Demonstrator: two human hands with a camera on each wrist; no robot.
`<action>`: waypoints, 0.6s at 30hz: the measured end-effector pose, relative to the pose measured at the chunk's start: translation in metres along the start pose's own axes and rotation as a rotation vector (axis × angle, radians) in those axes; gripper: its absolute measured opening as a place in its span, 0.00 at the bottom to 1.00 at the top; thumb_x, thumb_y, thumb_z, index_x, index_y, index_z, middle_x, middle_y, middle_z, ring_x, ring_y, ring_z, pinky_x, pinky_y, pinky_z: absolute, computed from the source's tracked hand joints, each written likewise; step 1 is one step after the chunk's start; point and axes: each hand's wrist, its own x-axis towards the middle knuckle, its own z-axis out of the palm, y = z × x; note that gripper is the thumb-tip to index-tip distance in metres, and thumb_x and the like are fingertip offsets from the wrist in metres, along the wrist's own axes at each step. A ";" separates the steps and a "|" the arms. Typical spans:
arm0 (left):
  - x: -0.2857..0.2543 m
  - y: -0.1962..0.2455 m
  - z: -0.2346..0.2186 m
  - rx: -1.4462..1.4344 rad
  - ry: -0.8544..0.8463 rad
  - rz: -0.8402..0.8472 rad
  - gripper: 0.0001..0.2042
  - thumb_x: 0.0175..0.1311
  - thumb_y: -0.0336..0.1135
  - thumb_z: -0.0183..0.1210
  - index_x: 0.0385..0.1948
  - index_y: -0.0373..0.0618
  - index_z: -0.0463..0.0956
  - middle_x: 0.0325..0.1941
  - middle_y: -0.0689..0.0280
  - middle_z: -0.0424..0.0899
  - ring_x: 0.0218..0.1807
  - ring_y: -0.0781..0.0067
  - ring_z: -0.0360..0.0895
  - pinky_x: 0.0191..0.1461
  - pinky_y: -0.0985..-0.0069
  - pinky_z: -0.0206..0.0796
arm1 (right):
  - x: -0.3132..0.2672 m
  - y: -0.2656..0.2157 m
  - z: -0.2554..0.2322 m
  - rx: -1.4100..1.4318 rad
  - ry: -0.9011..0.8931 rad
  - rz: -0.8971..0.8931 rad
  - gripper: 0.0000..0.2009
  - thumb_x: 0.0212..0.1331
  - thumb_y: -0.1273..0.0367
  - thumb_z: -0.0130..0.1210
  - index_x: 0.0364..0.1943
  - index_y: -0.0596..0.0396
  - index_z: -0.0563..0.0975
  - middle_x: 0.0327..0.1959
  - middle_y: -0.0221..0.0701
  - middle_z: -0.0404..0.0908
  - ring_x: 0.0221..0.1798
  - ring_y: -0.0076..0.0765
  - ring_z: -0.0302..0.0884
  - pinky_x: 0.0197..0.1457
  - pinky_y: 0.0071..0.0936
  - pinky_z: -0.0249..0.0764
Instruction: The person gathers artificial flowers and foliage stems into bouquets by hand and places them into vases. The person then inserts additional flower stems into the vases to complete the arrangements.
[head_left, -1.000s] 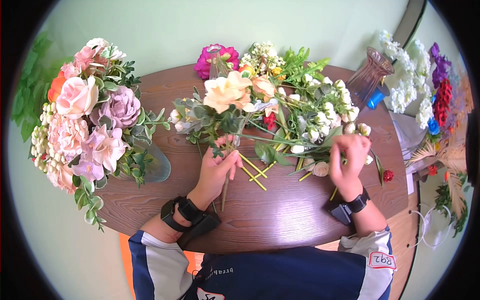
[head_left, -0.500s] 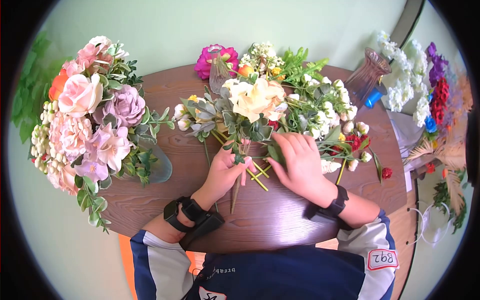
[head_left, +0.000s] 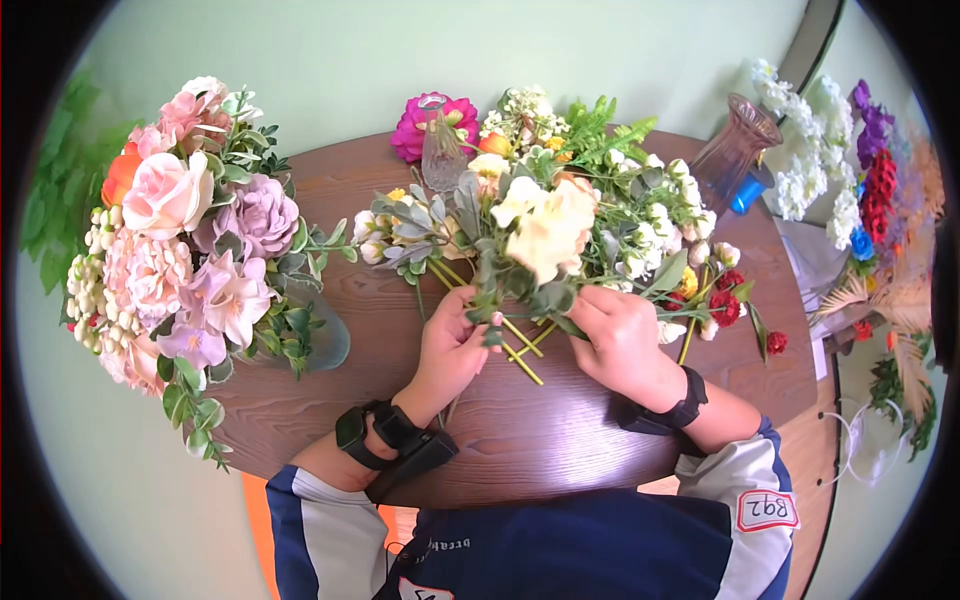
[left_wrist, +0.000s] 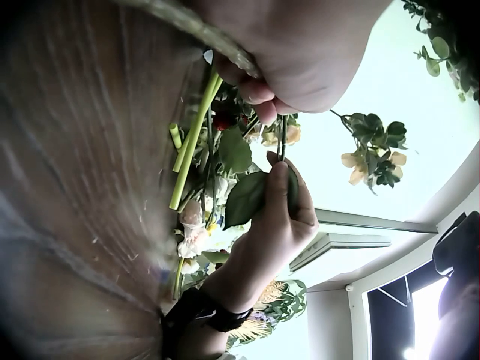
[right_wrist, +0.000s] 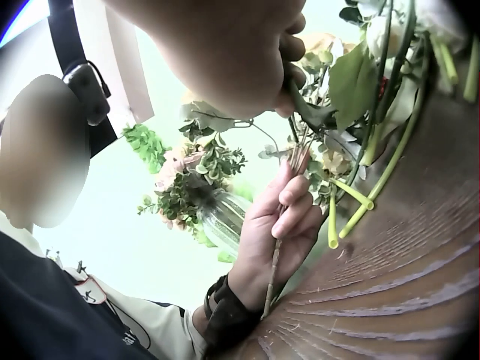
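My left hand (head_left: pixel 452 345) holds the thin stems (right_wrist: pixel 275 262) of a small bunch of artificial flowers, as the right wrist view shows. The cream flowers (head_left: pixel 545 232) at its top lean to the right, with grey-green leaves around them. Just under the blooms, my right hand (head_left: pixel 622 335) pinches the stems between thumb and fingers. A broad dark leaf (left_wrist: pixel 246 201) lies beside its thumb in the left wrist view. Behind both hands, several loose yellow-green stems (head_left: pixel 522 362) lie crossed on the brown table (head_left: pixel 520 430).
White rosebuds (head_left: pixel 650 235) and small red flowers (head_left: pixel 728 300) are heaped at the right. A clear glass vase (head_left: pixel 442 160) and a magenta flower stand at the back. To the right is a purplish vase (head_left: pixel 735 150); at the left, a large bouquet (head_left: pixel 160 270) fills another vase (head_left: pixel 325 335).
My right hand has come left from the flower heap to the bunch and now pinches it. The cream flowers have shifted right and tilted; my left hand has moved slightly right, still holding the stems.
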 end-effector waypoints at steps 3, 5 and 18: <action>-0.004 0.002 -0.001 -0.064 -0.002 0.027 0.11 0.62 0.23 0.48 0.46 0.40 0.63 0.29 0.64 0.76 0.17 0.86 0.66 0.17 0.89 0.52 | -0.002 -0.004 0.004 0.060 0.019 -0.168 0.19 0.27 0.74 0.57 0.33 0.55 0.76 0.22 0.28 0.71 0.23 0.33 0.72 0.21 0.29 0.69; -0.003 0.010 0.001 0.068 -0.049 0.048 0.07 0.64 0.24 0.45 0.42 0.40 0.64 0.20 0.64 0.70 0.16 0.85 0.63 0.15 0.88 0.51 | -0.002 -0.006 -0.001 0.041 0.043 -0.177 0.20 0.26 0.73 0.57 0.34 0.55 0.77 0.22 0.27 0.71 0.23 0.32 0.72 0.21 0.28 0.69; -0.014 0.005 0.004 0.168 0.043 0.086 0.05 0.66 0.29 0.44 0.34 0.37 0.67 0.21 0.63 0.72 0.12 0.86 0.61 0.14 0.88 0.50 | -0.001 0.003 -0.002 -0.116 0.083 -0.133 0.18 0.28 0.73 0.55 0.33 0.53 0.78 0.20 0.25 0.69 0.23 0.29 0.70 0.21 0.26 0.66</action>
